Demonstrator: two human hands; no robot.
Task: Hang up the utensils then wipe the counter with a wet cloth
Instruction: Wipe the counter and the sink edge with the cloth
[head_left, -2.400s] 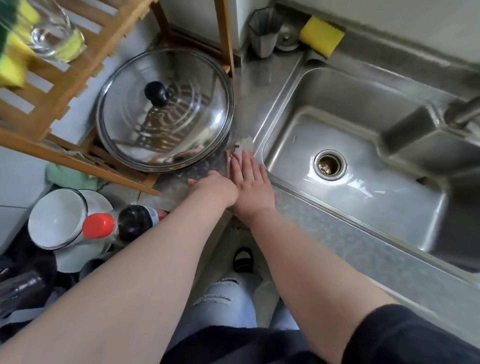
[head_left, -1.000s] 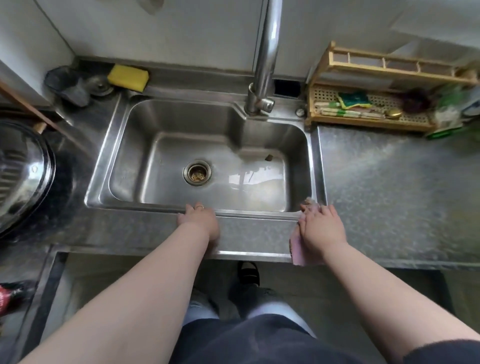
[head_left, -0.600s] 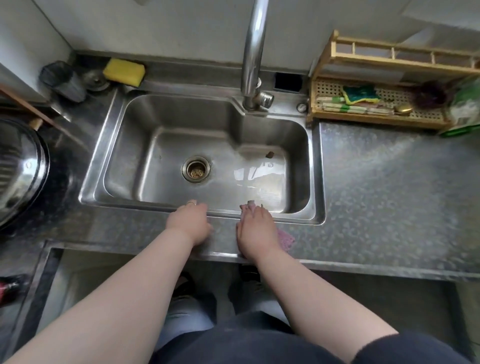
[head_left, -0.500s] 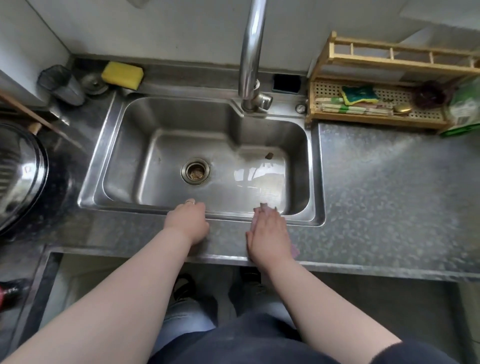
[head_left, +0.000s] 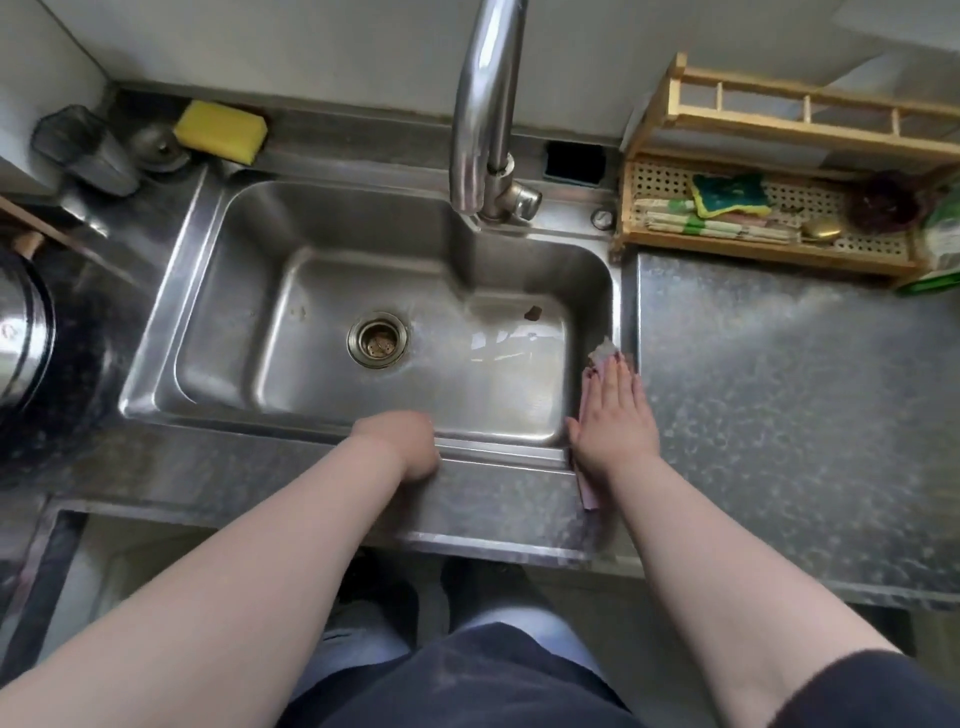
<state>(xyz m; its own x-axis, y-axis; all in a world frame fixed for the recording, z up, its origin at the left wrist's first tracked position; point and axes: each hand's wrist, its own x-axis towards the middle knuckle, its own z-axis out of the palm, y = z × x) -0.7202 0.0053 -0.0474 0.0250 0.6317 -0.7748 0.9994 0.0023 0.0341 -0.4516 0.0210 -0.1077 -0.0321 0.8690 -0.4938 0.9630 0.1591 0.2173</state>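
One sink (head_left: 156, 332), wooden rack (head_left: 769, 249) holding sponge (head_left: 730, 195)

A yellow sponge (head_left: 221, 130) lies behind the sink (head_left: 208, 249), left of the faucet (head_left: 480, 104).

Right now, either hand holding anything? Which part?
Neither grips. Right hand presses flat on the pink cloth at the sink rim's right edge. Left hand, fingers curled, rests on the front rim.

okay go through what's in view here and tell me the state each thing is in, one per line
Cloth: spread flat on the sink's right rim, under the right hand.
Right hand: fingers straight, pressing the cloth.
Left hand: curled, resting on the sink's front rim.
Faucet: no water running.
Sink: drain open, wet patch on its floor.
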